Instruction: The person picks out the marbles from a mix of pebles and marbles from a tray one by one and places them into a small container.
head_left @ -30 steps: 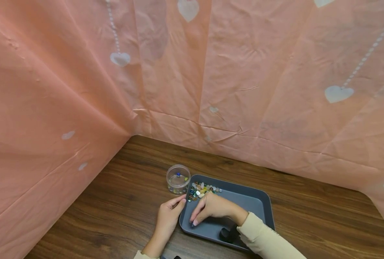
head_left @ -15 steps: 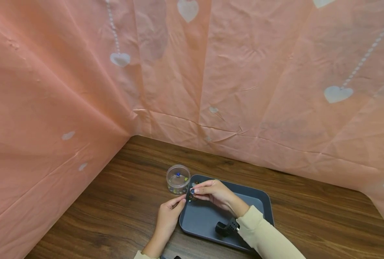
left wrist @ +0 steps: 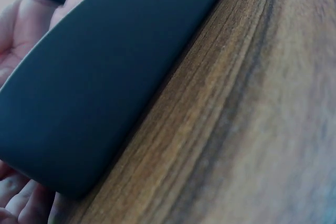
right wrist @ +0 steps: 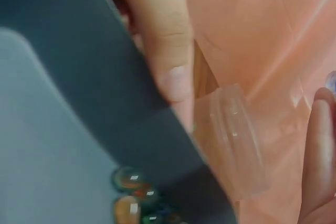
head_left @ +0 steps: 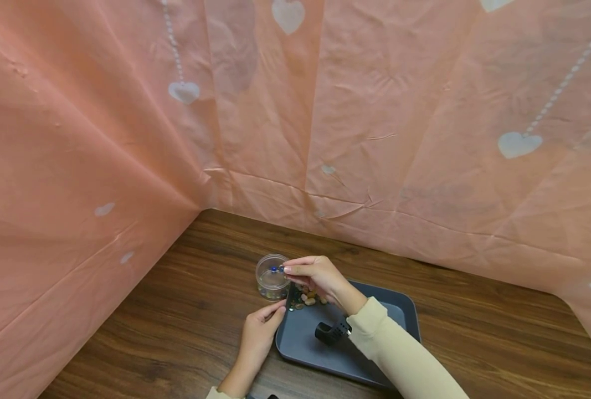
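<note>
In the head view my right hand (head_left: 320,275) pinches a small dark blue marble (head_left: 282,269) between thumb and fingertips, over the right side of a clear round plastic tub (head_left: 271,293). A bright blue marble (head_left: 273,269) shows within the tub's outline. Across the right wrist view, the pinching fingertips (right wrist: 320,124) appear at the right edge. My left hand (head_left: 261,332) touches the outside of the grey tray (head_left: 315,346) at its left edge, thumb and fingertips against the wall. The tray's dark outer wall (left wrist: 105,77) fills much of the left wrist view.
Glass marbles and polished pebbles (head_left: 309,301) lie in the tray's far left corner, partly hidden by my right hand. A black wrist camera (head_left: 331,332) hangs under my right wrist. Pink curtains (head_left: 375,138) enclose the wooden table (head_left: 185,310) at the back and left.
From low in the tray, my right hand has risen and moved up-left with the marble, past the pebbles to the tub. My left hand stays at the tray's edge.
</note>
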`<action>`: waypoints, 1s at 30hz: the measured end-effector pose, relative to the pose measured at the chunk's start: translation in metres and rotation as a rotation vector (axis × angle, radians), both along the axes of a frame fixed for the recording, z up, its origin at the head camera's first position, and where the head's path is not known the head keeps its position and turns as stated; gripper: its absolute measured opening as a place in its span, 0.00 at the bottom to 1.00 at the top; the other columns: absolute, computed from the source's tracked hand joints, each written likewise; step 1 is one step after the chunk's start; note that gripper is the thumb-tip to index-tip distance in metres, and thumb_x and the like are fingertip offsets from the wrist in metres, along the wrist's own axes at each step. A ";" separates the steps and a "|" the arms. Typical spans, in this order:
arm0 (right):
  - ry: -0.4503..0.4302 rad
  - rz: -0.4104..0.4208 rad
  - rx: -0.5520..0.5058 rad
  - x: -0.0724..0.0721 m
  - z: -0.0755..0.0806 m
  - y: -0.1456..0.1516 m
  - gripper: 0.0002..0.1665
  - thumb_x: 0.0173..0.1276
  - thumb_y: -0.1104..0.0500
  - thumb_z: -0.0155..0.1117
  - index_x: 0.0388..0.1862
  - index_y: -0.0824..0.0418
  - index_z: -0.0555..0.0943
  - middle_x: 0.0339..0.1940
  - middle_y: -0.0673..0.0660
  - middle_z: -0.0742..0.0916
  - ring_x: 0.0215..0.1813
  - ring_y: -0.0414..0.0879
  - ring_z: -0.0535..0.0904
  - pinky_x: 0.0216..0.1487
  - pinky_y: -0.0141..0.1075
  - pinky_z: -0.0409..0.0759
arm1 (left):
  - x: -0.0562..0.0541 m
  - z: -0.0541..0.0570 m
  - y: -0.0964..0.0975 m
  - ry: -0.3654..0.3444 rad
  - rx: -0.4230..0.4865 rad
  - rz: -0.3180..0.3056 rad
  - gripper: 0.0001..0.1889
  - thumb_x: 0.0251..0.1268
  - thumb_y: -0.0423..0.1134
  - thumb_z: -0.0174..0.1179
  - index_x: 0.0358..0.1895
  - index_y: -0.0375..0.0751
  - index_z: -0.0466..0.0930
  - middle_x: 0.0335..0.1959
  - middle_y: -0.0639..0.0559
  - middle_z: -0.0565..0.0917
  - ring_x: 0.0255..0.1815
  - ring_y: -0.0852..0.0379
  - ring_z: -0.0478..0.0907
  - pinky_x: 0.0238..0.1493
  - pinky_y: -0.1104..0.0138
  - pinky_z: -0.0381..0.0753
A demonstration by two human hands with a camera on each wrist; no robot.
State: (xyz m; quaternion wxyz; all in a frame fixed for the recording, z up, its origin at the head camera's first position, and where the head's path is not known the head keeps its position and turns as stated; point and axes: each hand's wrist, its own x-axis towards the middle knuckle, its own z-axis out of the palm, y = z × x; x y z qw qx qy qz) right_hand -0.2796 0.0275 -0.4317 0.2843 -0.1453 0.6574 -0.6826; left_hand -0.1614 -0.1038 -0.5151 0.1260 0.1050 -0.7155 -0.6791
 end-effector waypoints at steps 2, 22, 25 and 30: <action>0.026 -0.007 0.010 -0.002 0.004 -0.005 0.18 0.66 0.68 0.66 0.52 0.78 0.81 0.41 0.55 0.92 0.41 0.39 0.88 0.57 0.43 0.83 | -0.001 -0.001 0.000 -0.005 -0.001 0.003 0.12 0.66 0.36 0.64 0.48 0.32 0.87 0.48 0.39 0.88 0.50 0.57 0.84 0.47 0.79 0.80; 0.748 -0.131 0.526 -0.003 0.008 -0.039 0.04 0.57 0.62 0.76 0.32 0.61 0.91 0.33 0.57 0.92 0.34 0.45 0.88 0.30 0.26 0.80 | 0.001 -0.001 0.000 0.010 0.042 -0.012 0.13 0.67 0.36 0.64 0.49 0.30 0.85 0.49 0.38 0.87 0.53 0.51 0.84 0.47 0.80 0.79; 0.754 -0.120 0.544 -0.001 0.007 -0.041 0.04 0.58 0.62 0.76 0.32 0.62 0.91 0.34 0.58 0.92 0.35 0.47 0.88 0.29 0.27 0.81 | 0.000 -0.001 0.000 0.011 0.044 -0.014 0.13 0.68 0.35 0.63 0.49 0.29 0.85 0.49 0.37 0.87 0.54 0.50 0.83 0.49 0.77 0.81; 0.741 -0.106 0.533 -0.001 0.006 -0.038 0.05 0.58 0.62 0.76 0.33 0.62 0.91 0.34 0.58 0.92 0.28 0.39 0.83 0.26 0.26 0.76 | 0.000 -0.003 -0.001 0.018 0.034 -0.017 0.13 0.68 0.35 0.63 0.49 0.29 0.85 0.49 0.37 0.87 0.54 0.48 0.84 0.49 0.72 0.83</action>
